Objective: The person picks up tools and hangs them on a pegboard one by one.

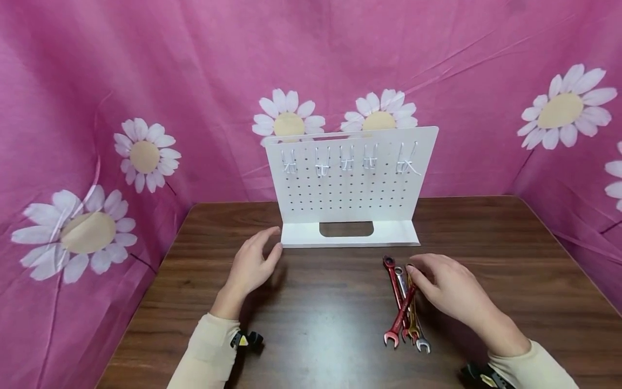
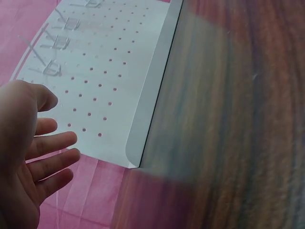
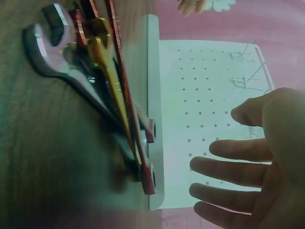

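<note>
Several combination wrenches lie in a loose pile on the table: a red wrench (image 1: 400,315) crosses on top, with another red wrench (image 1: 393,277), a gold wrench (image 3: 114,85) and a silver wrench (image 3: 88,93) among them. My right hand (image 1: 452,286) hovers beside their ring ends, fingers spread and nothing held in the right wrist view. Behind the pile stands a white pegboard (image 1: 350,189) with wire hooks (image 1: 370,162) along its upper part. Near the board's lower left corner is my left hand (image 1: 249,266), fingers relaxed and holding nothing; whether it touches the base is unclear.
The brown wooden table (image 1: 320,302) carries the board toward its back edge. A pink cloth (image 1: 218,65) printed with daisies hangs behind and along both sides. The pegboard's base has a wide slot (image 1: 346,229).
</note>
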Tool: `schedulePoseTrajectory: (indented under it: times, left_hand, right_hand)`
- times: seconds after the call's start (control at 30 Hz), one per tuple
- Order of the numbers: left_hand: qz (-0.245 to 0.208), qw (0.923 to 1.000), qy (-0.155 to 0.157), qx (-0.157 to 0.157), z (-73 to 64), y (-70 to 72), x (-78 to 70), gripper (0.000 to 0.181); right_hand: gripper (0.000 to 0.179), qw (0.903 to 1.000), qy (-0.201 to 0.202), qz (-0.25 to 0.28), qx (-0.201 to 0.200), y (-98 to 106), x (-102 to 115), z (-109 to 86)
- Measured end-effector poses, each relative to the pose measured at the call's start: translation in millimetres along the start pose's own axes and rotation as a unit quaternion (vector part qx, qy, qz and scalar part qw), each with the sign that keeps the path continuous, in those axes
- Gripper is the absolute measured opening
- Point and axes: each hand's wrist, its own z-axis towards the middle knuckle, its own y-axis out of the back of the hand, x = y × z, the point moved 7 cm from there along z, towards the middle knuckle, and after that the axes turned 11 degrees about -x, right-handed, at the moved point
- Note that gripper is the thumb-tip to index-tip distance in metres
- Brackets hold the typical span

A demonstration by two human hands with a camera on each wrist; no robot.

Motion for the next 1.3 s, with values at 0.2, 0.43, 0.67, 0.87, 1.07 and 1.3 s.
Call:
schedulePoseTrajectory:
  times: [0.2,0.43,0.67,0.87,1.07,1.3]
  left_hand:
    - [-0.022,0.9993,0.022,0.022,10.4,-1.5,4.1,0.042]
    - [-0.052,0.9973,0.041,0.031,18.7,-5.4,12.6,0.038]
    - [-0.073,0.9960,0.043,0.029,25.4,-7.2,17.6,0.036]
    - [-0.078,0.9961,0.037,0.016,33.0,-3.6,28.4,0.033]
    - [-0.111,0.9925,0.051,0.009,42.4,-2.5,38.7,0.032]
    - [-0.132,0.9889,0.069,0.006,58.2,-5.3,48.6,0.031]
  right_hand:
    - [0.015,0.9992,-0.032,-0.010,-0.020,3,-10,-7.2]
    - [0.011,0.9982,-0.060,0.001,-0.003,-6,-22,-14.3]
    - [0.017,0.9903,-0.129,0.039,0.032,-13,-33,-27.7]
    - [0.026,0.9570,-0.238,0.137,0.094,-32,-46,-42.4]
    - [0.031,0.9316,-0.292,0.174,0.129,-44,-49,-51.9]
    - [0.036,0.9070,-0.330,0.213,0.153,-54,-50,-55.8]
